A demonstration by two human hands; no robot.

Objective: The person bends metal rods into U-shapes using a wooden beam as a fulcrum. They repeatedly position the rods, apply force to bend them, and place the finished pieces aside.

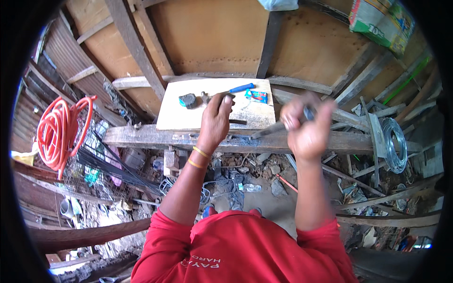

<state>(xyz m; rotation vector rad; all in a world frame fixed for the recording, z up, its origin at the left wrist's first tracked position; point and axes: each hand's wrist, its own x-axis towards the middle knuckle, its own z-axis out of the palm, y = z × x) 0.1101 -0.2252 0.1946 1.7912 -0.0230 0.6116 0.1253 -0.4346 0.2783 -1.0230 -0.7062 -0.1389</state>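
Note:
My left hand (217, 118) is closed over the board, thumb and fingers drawn together. Whatever it may hold is hidden. Behind it lies a hammer with a blue handle (242, 88), its shaft partly covered by the hand. A black and blue tape measure (188, 100) sits to the left. My right hand (309, 129), smeared by motion, grips a tool with a dark tapering blade (269, 130) pointing left over the beam. A blue and red packet (256, 96) rests on the pale board (177, 118). A short dark strip (237, 121) lies near the board's front edge.
A thick wooden beam (141, 137) crosses in front of the board. An orange hose coil (59, 137) hangs at left, a wire coil (394, 145) at right. Rubble and a plastic bottle (251, 187) lie below. Brown panels (217, 40) stand behind.

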